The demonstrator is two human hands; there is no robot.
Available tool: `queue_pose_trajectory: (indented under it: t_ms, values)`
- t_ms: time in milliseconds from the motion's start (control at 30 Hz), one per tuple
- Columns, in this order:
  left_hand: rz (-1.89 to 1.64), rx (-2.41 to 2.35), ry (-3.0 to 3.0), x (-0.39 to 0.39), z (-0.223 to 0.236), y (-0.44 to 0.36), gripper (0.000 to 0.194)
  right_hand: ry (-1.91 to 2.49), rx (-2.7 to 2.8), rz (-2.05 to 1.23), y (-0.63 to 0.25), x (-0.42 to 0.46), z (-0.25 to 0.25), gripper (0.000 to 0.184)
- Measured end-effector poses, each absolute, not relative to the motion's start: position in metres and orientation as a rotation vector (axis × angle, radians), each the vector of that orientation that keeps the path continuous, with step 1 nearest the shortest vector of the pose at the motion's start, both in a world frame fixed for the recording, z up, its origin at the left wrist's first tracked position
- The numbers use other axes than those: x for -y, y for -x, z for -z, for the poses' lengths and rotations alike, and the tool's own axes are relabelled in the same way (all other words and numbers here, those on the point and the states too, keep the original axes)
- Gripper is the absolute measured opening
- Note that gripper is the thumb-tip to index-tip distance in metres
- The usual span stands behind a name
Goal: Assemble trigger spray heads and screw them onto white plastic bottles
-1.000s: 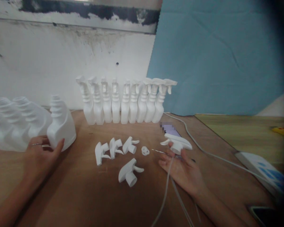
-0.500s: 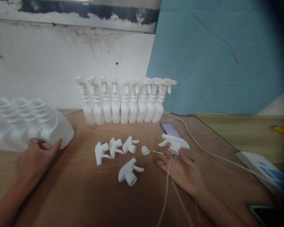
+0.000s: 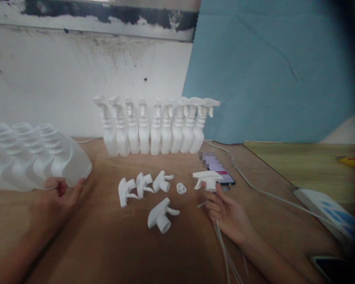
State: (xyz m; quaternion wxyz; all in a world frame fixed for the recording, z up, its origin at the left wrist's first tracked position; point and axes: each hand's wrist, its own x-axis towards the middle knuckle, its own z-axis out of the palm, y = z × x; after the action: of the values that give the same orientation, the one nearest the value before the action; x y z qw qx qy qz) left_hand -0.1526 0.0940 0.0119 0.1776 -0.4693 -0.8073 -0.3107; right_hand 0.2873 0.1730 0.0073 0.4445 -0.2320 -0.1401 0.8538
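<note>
My right hand (image 3: 226,215) pinches a white trigger spray head (image 3: 207,178) by its collar, nozzle pointing left. Thin white tubes (image 3: 223,248) run down below this palm, and a slim rod end (image 3: 201,204) pokes out past the fingers; what it belongs to is hidden. At the left, my left hand (image 3: 57,193) is at the front of several white bottles (image 3: 44,157) without heads, its fingers curled and thumb apart, with nothing visible in it. Between the hands lie more spray heads (image 3: 161,216) and a few small white rings (image 3: 181,188).
Several white bottles with spray heads (image 3: 156,134) stand in a row along the wall. A phone (image 3: 225,176) lies behind my right hand, near a white cable (image 3: 263,193). A white and blue box (image 3: 325,209) is at the right.
My right hand has shifted slightly left with the spray head and curled its fingers. My left hand has slid a little right and down, its fingers curling in from the bottle's surface.
</note>
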Motion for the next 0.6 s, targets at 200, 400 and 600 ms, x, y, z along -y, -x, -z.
queue_pose_trajectory:
  t_ms: [200,400,600]
  values:
    - [0.969,1.858,1.830,-0.089,0.007,0.098,0.029,0.660,0.408,-2.088,-0.289,-0.178,-0.002,0.032]
    - [1.123,1.204,2.438,-0.083,0.007,0.019,0.014,0.761,0.507,-2.039,-0.287,-0.175,-0.007,0.031]
    - [1.063,0.833,2.665,-0.082,0.000,-0.026,0.018,0.871,0.882,-1.777,-0.280,-0.166,-0.022,0.038]
